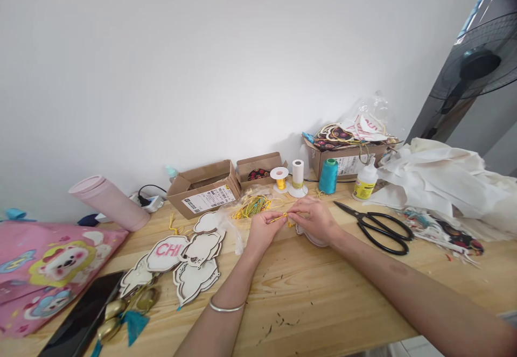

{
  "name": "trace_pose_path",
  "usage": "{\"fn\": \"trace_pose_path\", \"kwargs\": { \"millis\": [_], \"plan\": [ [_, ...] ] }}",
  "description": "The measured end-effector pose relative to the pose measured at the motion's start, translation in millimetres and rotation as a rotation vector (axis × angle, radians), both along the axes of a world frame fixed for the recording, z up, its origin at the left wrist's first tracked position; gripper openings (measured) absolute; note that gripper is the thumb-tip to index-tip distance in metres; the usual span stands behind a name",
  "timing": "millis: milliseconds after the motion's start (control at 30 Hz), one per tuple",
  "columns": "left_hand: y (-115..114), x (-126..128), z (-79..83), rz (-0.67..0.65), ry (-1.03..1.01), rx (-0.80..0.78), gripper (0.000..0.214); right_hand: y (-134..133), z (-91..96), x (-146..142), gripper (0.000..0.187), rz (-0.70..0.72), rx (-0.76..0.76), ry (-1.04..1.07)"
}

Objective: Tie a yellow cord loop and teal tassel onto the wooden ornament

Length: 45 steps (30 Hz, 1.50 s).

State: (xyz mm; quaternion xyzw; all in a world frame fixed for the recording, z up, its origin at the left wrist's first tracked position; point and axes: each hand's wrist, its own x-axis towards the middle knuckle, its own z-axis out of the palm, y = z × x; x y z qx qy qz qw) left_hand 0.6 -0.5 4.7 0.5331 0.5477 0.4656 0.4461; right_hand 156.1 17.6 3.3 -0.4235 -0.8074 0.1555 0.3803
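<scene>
Just right of the right hand (pixel 317 218), black scissors (pixel 377 229) lie flat on the wooden desk (pixel 323 298). Beyond that hand stand a teal thread cone (pixel 328 176), a white spool (pixel 298 175), a small reel of yellow thread (pixel 280 178) and a glue bottle (pixel 364 183). Behind them is an open cardboard box (pixel 347 162) of printed pieces. Far to the right are crumpled white cloth (pixel 440 179) and a fan (pixel 479 63). Left of the left hand (pixel 262 231), white wooden cutouts (pixel 188 263) overlap, one lettered "CHI". Beyond them sit two more open boxes (pixel 204 189). Further left are a pink tumbler (pixel 111 202), a pink bag (pixel 44 271), a dark phone (pixel 83 316) and gold bells (pixel 121 311).
</scene>
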Motion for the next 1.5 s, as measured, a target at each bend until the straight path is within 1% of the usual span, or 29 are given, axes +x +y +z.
{"fn": "trace_pose_path", "kwargs": {
  "millis": [167, 333, 533, 667, 800, 967, 1100, 1167, 1233, 1400, 1500],
  "plan": [
    [-0.9, 1.0, 1.3, 0.009, -0.004, -0.033, 0.021, 0.1, -0.5, 1.4, 0.013, -0.030, 0.027, -0.018],
    [0.3, -0.1, -1.7, 0.026, 0.001, -0.039, 0.023, -1.1, 1.9, 1.3, 0.013, -0.074, 0.056, 0.003],
    [0.6, -1.0, -2.6, 0.031, -0.009, -0.024, 0.023, -1.4, 1.9, 0.4, 0.014, -0.089, 0.043, 0.035],
    [0.0, -0.9, -1.1, 0.022, -0.006, -0.023, 0.024, -1.2, 1.0, 0.6, 0.014, -0.106, 0.031, 0.096],
    [0.1, 0.0, -0.5, 0.017, -0.009, -0.021, 0.024, -1.3, 0.9, 0.0, 0.014, -0.111, 0.016, 0.206],
    [-0.8, 1.0, 0.9, 0.004, -0.026, -0.006, 0.023, -3.1, 3.5, -2.5, 0.016, -0.116, -0.106, 0.356],
    [-2.0, 0.8, 2.1, 0.006, -0.022, -0.019, 0.021, -2.8, 3.4, -4.9, 0.018, -0.121, -0.290, 0.472],
    [-2.4, 0.4, 2.3, 0.010, -0.031, -0.026, 0.022, -1.4, 2.1, -5.2, 0.020, -0.096, -0.385, 0.513],
    [-3.0, -0.1, 2.5, 0.002, -0.055, -0.033, 0.023, 0.0, 1.1, -4.9, 0.022, -0.071, -0.443, 0.529],
    [-4.9, -1.1, 3.2, -0.037, -0.112, -0.066, 0.026, 0.5, 1.9, -3.3, 0.025, -0.062, -0.470, 0.528],
    [-4.8, -1.4, 2.3, -0.036, -0.104, -0.040, 0.023, -0.4, 2.9, -3.3, 0.025, -0.057, -0.480, 0.546]
  ]
}}
